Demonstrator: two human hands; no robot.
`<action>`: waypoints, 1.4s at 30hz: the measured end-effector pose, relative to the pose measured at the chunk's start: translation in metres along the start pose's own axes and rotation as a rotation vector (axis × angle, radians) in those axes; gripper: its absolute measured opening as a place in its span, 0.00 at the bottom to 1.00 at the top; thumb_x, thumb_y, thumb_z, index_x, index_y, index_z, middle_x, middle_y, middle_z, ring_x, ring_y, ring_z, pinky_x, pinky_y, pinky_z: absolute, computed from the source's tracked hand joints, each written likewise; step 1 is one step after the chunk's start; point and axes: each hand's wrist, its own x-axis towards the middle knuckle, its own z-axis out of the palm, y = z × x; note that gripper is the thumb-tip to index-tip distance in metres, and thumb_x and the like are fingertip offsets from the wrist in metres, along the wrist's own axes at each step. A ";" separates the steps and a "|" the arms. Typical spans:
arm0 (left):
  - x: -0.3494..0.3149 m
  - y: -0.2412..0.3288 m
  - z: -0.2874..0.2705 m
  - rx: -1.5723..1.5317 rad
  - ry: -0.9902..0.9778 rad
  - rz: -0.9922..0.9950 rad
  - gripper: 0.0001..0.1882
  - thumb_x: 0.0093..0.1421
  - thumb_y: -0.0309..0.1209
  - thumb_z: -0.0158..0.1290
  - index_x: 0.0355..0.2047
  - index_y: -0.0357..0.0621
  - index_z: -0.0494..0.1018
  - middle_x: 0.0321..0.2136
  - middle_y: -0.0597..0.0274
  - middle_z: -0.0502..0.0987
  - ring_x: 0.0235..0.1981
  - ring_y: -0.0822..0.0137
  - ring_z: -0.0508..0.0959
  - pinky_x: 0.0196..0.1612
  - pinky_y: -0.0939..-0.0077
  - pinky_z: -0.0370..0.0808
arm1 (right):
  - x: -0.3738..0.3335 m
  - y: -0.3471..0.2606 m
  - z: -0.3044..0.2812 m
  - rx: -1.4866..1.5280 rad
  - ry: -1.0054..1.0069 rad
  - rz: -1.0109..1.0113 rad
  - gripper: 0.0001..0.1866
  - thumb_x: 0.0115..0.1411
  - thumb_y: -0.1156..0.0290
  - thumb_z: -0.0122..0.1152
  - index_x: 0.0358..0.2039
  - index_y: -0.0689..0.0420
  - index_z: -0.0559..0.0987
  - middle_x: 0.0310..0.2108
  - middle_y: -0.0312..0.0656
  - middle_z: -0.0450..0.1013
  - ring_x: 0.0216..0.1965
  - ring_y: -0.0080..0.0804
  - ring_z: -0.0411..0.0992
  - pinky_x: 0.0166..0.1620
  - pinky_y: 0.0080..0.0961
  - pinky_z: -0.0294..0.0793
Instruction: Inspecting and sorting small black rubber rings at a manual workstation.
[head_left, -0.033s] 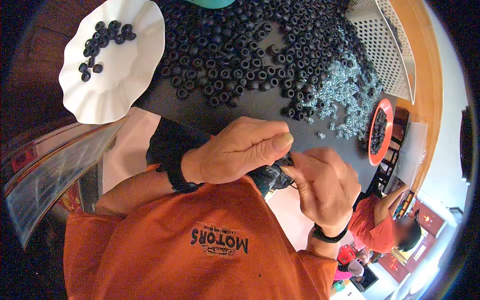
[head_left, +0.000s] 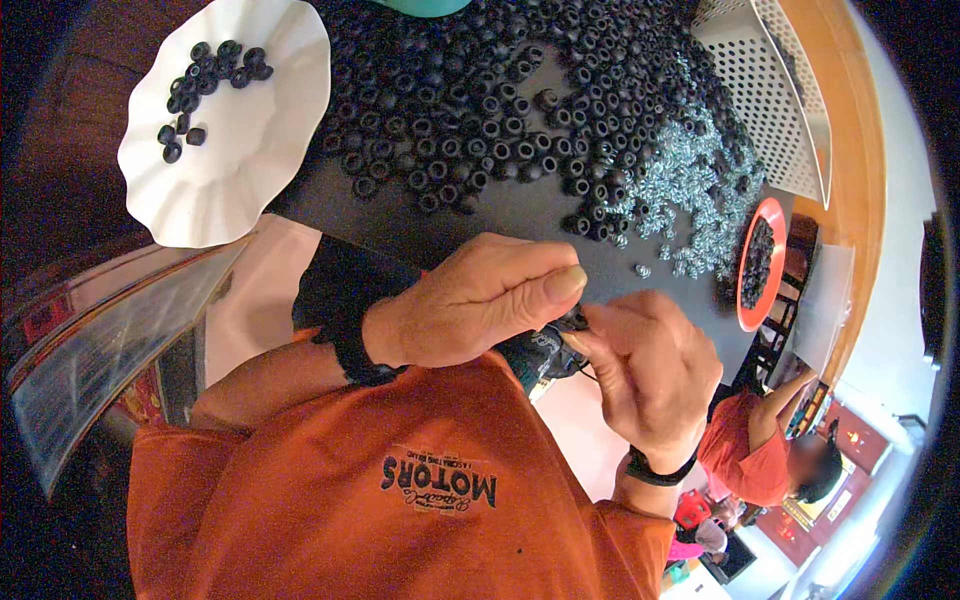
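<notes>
1. Spreading dark beneath the loose parts, the tabletop lay just beyond both hands.
2. The person's orange shirt filled much of the lower view, below the hands.
3. A broad scatter of black rings covered the tabletop's far side, thinning toward the person.
4. A white wavy-edged plate stood at the upper left, with a small cluster of similar black pieces on it.
5. A white perforated basket stood at the upper right, beside the rings.
6. Small, shiny pale-blue coils lay heaped against the right part of the rings, a few strewn nearer the hands.
7. The left hand kept a narrow grip, its fingers curled and its thumb laid along the index finger, close against the dark piece; most of its fingertips were hidden.
8. The right hand had a narrow grip too, thumb and forefinger pinching the same piece from the other side.
9. An orange-red bowl of small dark pieces stood near the tabletop's right edge.
10. The small dark piece sat between the two hands' fingertips, in front of the shirt; its exact shape was too covered to tell.
</notes>
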 end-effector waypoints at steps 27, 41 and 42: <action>-0.003 -0.003 -0.011 -0.037 -0.130 0.062 0.21 0.66 0.45 0.39 0.26 0.41 0.71 0.18 0.57 0.71 0.19 0.58 0.73 0.24 0.66 0.67 | -0.001 0.018 0.024 0.916 -0.227 0.417 0.24 0.48 0.71 0.71 0.44 0.63 0.71 0.34 0.39 0.71 0.31 0.25 0.70 0.35 0.22 0.71; -0.002 0.003 0.000 -0.017 0.046 -0.005 0.21 0.67 0.43 0.40 0.27 0.41 0.72 0.16 0.64 0.70 0.17 0.72 0.71 0.21 0.74 0.65 | -0.001 0.027 0.031 0.826 -0.123 0.279 0.24 0.51 0.71 0.69 0.47 0.62 0.71 0.32 0.36 0.72 0.31 0.22 0.69 0.35 0.21 0.71; -0.002 0.008 -0.001 -0.055 0.020 -0.091 0.21 0.67 0.44 0.40 0.27 0.42 0.73 0.16 0.65 0.69 0.17 0.75 0.69 0.20 0.76 0.64 | -0.002 0.025 0.027 0.825 -0.120 0.276 0.24 0.51 0.71 0.69 0.47 0.62 0.71 0.32 0.36 0.72 0.31 0.22 0.69 0.35 0.21 0.71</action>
